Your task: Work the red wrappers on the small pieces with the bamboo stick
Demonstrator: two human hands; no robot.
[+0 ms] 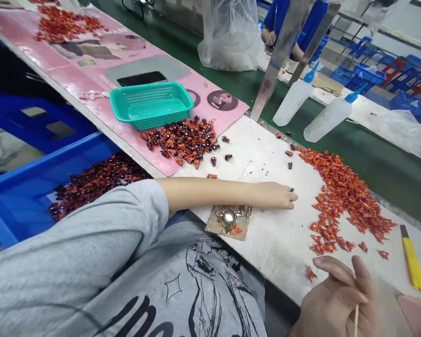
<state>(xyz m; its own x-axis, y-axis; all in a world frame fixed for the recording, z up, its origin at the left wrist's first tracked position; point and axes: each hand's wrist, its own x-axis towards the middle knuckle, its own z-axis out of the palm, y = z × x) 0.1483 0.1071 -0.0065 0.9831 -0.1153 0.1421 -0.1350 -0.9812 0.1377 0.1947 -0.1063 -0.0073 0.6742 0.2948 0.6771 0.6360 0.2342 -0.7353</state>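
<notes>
The right hand point(337, 299) curls its fingers around one thin pale stick point(355, 322), just below a loose drift of orange wrappers point(347, 201), too many to count. The left hand point(274, 195) lies outstretched, its fingertips point(293, 197) at one small dark piece point(292, 189), though whether they grip it and how its long axis runs cannot be told. Farther off sit a heap of dark wrapped pieces point(180, 142), one teal basket point(150, 105) and a squeeze bottle point(294, 100), with a second squeeze bottle point(330, 119) beside it.
</notes>
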